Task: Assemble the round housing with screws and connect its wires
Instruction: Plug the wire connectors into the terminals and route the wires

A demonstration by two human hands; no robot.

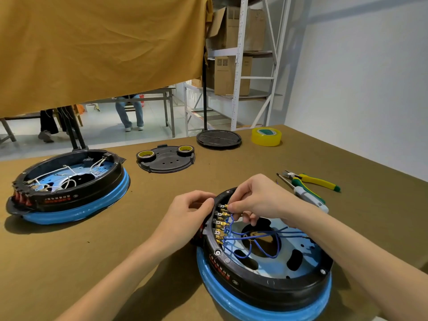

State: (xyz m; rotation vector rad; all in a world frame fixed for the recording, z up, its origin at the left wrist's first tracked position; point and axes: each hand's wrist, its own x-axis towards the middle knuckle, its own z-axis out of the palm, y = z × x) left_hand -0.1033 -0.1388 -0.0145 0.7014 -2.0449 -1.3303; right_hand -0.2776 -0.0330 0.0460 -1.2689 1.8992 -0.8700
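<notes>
**Wiring the near housing at its terminal row**

Far to my left on the brown table (69, 262) sits a second round housing (69, 186), black ring on a blue base, with white wires (62, 179) lying loose inside it. Beyond it, toward the middle, a flat black cover plate (165, 162) carries two rolls of dark tape (145, 155).

My left hand (190, 216) is curled against the outer left rim of the near housing (266, 262), fingers bent over the black edge and gripping it. Just beside them runs the row of brass terminals (221, 224) along the inner wall. My right hand (257, 200) reaches over the rim from behind, thumb and forefinger pinching a connector at the top of that row. Blue wires (257, 242) loop from the terminals across the pale blue floor of the housing.

Farther right lie a screwdriver (305, 193) and green-and-yellow pliers (315, 180), touching each other. Behind them stand a round black base (218, 138) and a yellow tape roll (266, 136).
</notes>
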